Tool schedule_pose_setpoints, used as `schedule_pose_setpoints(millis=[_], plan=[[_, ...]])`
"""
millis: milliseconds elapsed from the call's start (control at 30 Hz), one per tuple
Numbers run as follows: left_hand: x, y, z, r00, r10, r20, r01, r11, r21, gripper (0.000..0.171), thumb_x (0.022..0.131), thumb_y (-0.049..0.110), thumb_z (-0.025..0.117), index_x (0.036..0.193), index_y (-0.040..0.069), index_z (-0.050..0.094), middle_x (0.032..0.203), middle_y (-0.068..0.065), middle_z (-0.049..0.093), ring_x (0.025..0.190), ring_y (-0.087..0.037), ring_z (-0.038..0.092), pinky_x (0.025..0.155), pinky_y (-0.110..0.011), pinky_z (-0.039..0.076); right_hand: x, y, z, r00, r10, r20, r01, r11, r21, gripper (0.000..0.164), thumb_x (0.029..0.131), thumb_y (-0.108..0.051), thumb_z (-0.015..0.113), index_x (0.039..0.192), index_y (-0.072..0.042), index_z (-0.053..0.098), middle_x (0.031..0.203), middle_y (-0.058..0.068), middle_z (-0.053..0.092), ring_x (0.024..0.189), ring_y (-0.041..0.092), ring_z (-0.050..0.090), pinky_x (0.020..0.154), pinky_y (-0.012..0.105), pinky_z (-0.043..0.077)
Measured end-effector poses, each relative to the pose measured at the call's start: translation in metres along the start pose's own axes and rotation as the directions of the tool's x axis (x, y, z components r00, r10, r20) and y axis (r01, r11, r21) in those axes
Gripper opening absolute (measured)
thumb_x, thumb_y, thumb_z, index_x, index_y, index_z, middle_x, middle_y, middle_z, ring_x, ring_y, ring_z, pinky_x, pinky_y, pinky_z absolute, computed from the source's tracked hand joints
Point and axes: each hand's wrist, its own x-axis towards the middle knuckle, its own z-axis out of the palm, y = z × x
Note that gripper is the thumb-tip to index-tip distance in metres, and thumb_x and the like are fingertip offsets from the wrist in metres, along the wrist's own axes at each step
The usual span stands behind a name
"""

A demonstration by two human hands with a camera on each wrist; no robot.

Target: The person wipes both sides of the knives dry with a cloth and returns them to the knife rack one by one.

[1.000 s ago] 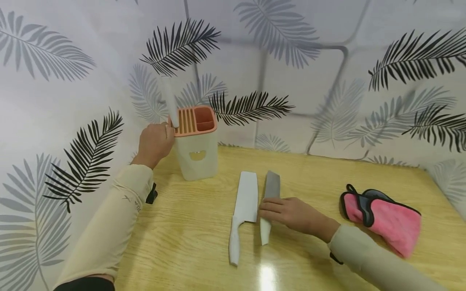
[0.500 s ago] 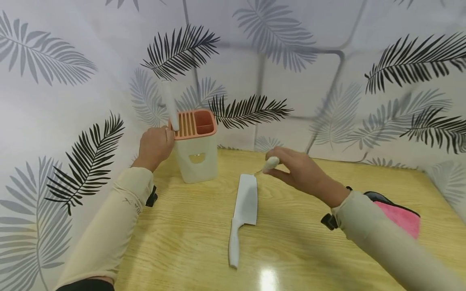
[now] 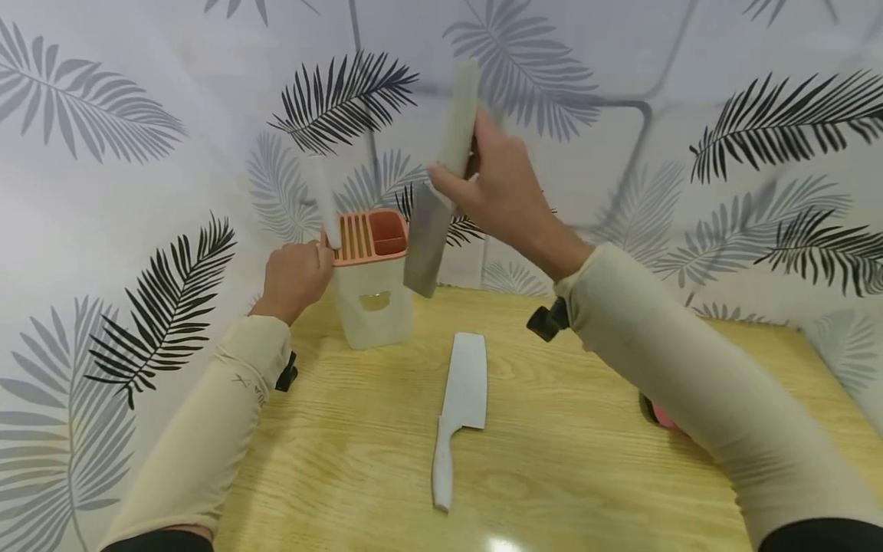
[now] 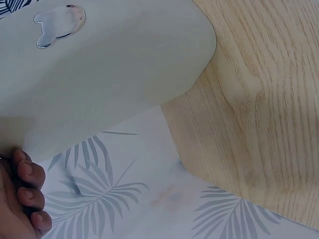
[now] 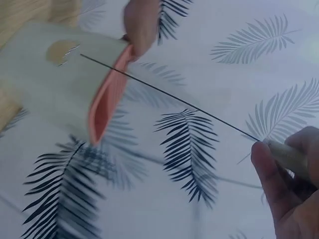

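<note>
My right hand point(image 3: 507, 188) grips the white handle of a knife point(image 3: 428, 238) in the air, handle up and broad grey blade down. In the right wrist view this knife point(image 5: 174, 97) appears edge-on as a thin dark line, and the blade tip overlaps the holder in the picture. The pale knife holder point(image 3: 359, 326) with a slotted orange top stands at the back left. My left hand point(image 3: 298, 277) grips its upper left side; curled fingers point(image 4: 31, 175) show there in the left wrist view. A second knife's white handle point(image 3: 323, 203) sticks up from the leftmost slots. A white cleaver point(image 3: 465, 383) lies flat on the table.
The wooden table point(image 3: 566, 460) meets a leaf-patterned cloth point(image 3: 621, 46) behind and at the left. A pink, black-edged cloth item point(image 3: 664, 418) lies at the right, mostly hidden by my right sleeve.
My right hand has lifted the knife from the table beside the cleaver, turned it handle up and moved it up and left near the holder. My left hand has stayed on the holder.
</note>
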Motion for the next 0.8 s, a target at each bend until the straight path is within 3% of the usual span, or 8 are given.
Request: schedule_pose_setpoints(millis=[100,233,333,467,633,800], plan=[[0.002,-0.001,-0.001,1.0,0.001,0.006,-0.001,1.0,0.005,0.047,0.1,0.016,0.022,0.055,0.013,0.035,0.049,-0.001,0.029,0.045,-0.023,0.033,0.047,-0.033,0.026,0.025,-0.013,0.014,0.997,0.077,-0.031,-0.077,0.997,0.001,0.039,0.093,-0.014,0.059,0.127,-0.003,0.044,0.105,0.013,0.063,0.081,0.02,0.07,0.059,0.028,0.059],[0.003,-0.002,0.001,1.0,0.001,0.013,-0.001,1.0,0.006,0.046,0.1,0.016,0.022,0.056,0.014,0.036,0.05,-0.002,0.031,0.046,-0.027,0.04,0.049,-0.037,0.032,0.051,-0.019,0.035,0.986,0.119,-0.118,-0.127,0.99,-0.064,0.034,0.094,-0.015,0.057,0.124,-0.005,0.043,0.093,0.008,0.059,0.071,0.019,0.065,0.06,0.026,0.055],[0.004,-0.003,0.003,1.0,0.01,0.005,-0.01,1.0,0.01,0.046,0.1,0.017,0.022,0.057,0.014,0.036,0.05,-0.002,0.032,0.047,-0.03,0.045,0.049,-0.04,0.036,0.064,-0.019,0.05,0.97,0.184,-0.157,-0.192,0.981,-0.034,0.038,0.095,-0.016,0.057,0.128,-0.007,0.041,0.094,0.005,0.055,0.075,0.02,0.063,0.065,0.028,0.055],[0.003,-0.002,0.004,1.0,0.019,-0.007,-0.019,1.0,0.015,0.047,0.101,0.017,0.022,0.056,0.014,0.037,0.05,-0.002,0.032,0.047,-0.032,0.047,0.049,-0.043,0.04,0.073,-0.016,0.069,0.956,0.217,-0.197,-0.222,0.975,0.001,0.041,0.095,-0.014,0.057,0.132,-0.006,0.04,0.104,0.006,0.054,0.088,0.02,0.061,0.076,0.031,0.056],[0.003,-0.001,0.003,0.999,0.023,-0.037,-0.023,1.0,0.012,0.045,0.1,0.015,0.025,0.056,0.013,0.036,0.05,-0.002,0.031,0.045,-0.032,0.044,0.047,-0.042,0.037,0.076,-0.013,0.092,0.948,0.223,-0.228,-0.239,0.97,-0.048,0.047,0.096,-0.014,0.057,0.138,-0.005,0.038,0.119,0.01,0.056,0.096,0.018,0.057,0.083,0.035,0.054],[0.002,-0.001,0.003,0.998,0.025,-0.059,-0.025,1.0,0.004,0.045,0.099,0.014,0.026,0.055,0.013,0.034,0.049,-0.001,0.029,0.044,-0.032,0.042,0.045,-0.041,0.034,0.073,-0.008,0.109,0.953,0.243,-0.179,-0.262,0.961,-0.09,0.052,0.099,-0.017,0.055,0.144,-0.004,0.032,0.122,0.012,0.055,0.095,0.022,0.058,0.08,0.038,0.054]])
